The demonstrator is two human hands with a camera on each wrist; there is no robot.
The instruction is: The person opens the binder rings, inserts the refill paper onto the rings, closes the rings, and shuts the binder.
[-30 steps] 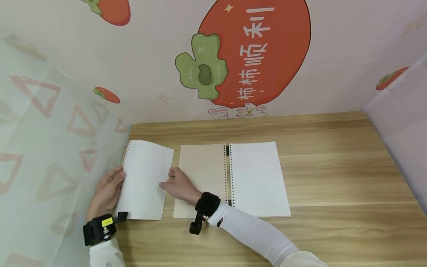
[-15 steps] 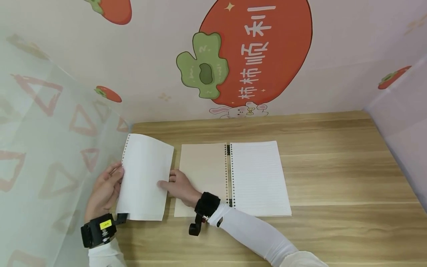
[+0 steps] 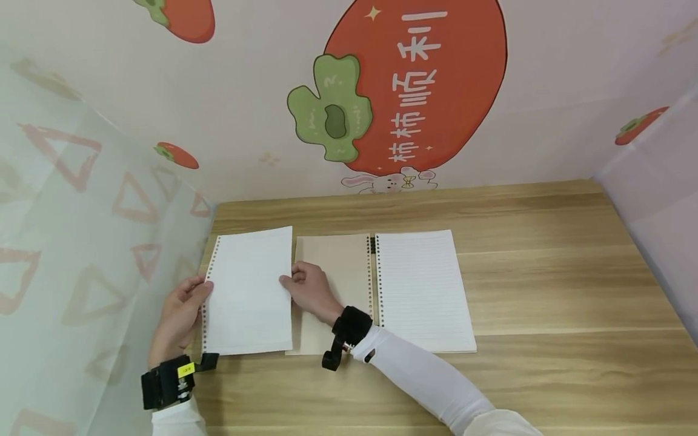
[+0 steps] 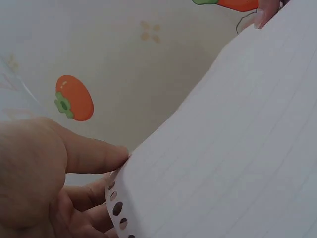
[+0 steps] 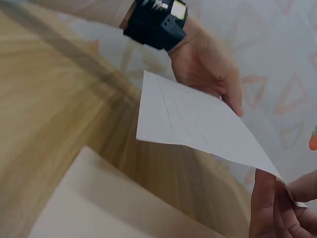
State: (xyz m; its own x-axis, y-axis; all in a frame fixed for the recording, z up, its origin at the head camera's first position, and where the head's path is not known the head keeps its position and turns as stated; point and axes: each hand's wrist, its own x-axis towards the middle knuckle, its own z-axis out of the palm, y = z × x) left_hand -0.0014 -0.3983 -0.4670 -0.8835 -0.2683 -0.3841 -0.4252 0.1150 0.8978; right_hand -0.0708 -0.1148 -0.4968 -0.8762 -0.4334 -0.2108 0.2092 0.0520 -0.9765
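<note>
Between both hands a white lined sheet (image 3: 248,297), punched with a row of holes down its left edge, is held up off the table. My left hand (image 3: 179,312) pinches that holed edge, thumb on top, as the left wrist view also shows. At the opposite edge my right hand (image 3: 313,289) pinches the sheet between thumb and fingers. In the right wrist view the sheet (image 5: 193,116) bends slightly and stands clear of the wood. An open notebook (image 3: 422,297) lies to the right, its tan left side (image 3: 329,251) partly behind my right hand.
The wooden table (image 3: 551,272) runs on to the right of the notebook. A pale patterned wall (image 3: 82,242) stands close to my left hand. Behind the table rises a back wall (image 3: 234,121) printed with persimmons. Black binding pieces (image 3: 373,245) show at the notebook's middle.
The sheet has shifted right and straightened from a curved, tilted pose, its far right corner rising. Both hands have moved right with it, keeping their grip. The notebook has stayed put.
</note>
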